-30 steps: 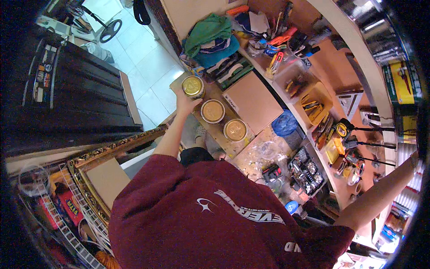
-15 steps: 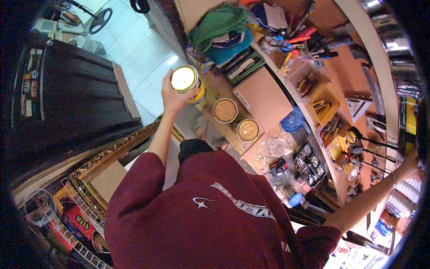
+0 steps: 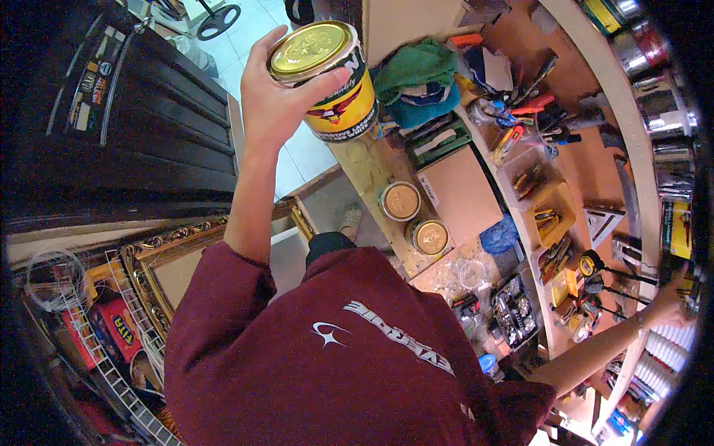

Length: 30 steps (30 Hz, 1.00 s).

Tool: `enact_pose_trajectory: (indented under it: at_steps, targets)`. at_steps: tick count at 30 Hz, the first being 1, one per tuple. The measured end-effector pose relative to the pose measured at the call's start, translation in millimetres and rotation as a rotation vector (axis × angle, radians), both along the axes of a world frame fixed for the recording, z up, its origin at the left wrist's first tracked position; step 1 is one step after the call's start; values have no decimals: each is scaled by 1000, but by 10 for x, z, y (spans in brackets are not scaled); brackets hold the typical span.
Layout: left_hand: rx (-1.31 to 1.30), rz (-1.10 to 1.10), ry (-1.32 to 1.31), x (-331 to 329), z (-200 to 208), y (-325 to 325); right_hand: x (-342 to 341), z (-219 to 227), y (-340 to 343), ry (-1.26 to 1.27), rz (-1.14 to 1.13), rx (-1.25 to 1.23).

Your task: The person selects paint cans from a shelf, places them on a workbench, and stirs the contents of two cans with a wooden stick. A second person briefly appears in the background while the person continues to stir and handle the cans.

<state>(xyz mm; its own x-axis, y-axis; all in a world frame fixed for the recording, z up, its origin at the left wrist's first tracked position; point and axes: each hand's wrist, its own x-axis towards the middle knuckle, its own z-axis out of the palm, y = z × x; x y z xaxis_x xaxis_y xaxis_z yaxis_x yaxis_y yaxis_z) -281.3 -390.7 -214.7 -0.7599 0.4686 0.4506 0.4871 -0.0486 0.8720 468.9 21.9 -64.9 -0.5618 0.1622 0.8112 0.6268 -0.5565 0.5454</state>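
My left hand (image 3: 275, 104) is wrapped round a paint can (image 3: 342, 111) with a yellow and black label and a gold lid, lifted upright above the bench. At the far right, my right hand (image 3: 673, 306) reaches to a high shelf, beside a yellow-labelled can (image 3: 677, 229). Its fingers are dim near the picture's rim, and whether they grip anything does not show. Two more cans stand on the bench: one copper-lidded can (image 3: 401, 201) and another gold-lidded can (image 3: 431, 237) close to it.
A flat cardboard box (image 3: 462, 195) lies beside the bench cans. Tool bins (image 3: 552, 212) and a hardware case (image 3: 515, 312) line the bench's back. Metal cans (image 3: 654, 93) fill the curved shelf. A black door (image 3: 149, 141) and gilded frame (image 3: 141, 286) stand at left.
My left hand has raised the paint can, which looks larger and nearer. My right hand has stayed by the shelf, shifting slightly downward in view. The view itself has shifted.
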Motion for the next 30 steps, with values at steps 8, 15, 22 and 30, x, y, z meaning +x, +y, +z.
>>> enact_pose_trajectory:
  at_steps: [8, 15, 22, 30]
  targets:
    - [-64, 32, 3, 42, -13, -37, -606, -97, -680, 96, 339, -178]
    - [-123, 15, 0, -2, -685, 33, -1392, -589, -945, 736, 625, -226]
    - [-250, -139, 41, 113, -1743, 212, -1733, -618, -1529, 963, 640, -298]
    - [-416, -348, -9, 67, -2770, 233, -2175, -752, -2277, 983, 607, -501]
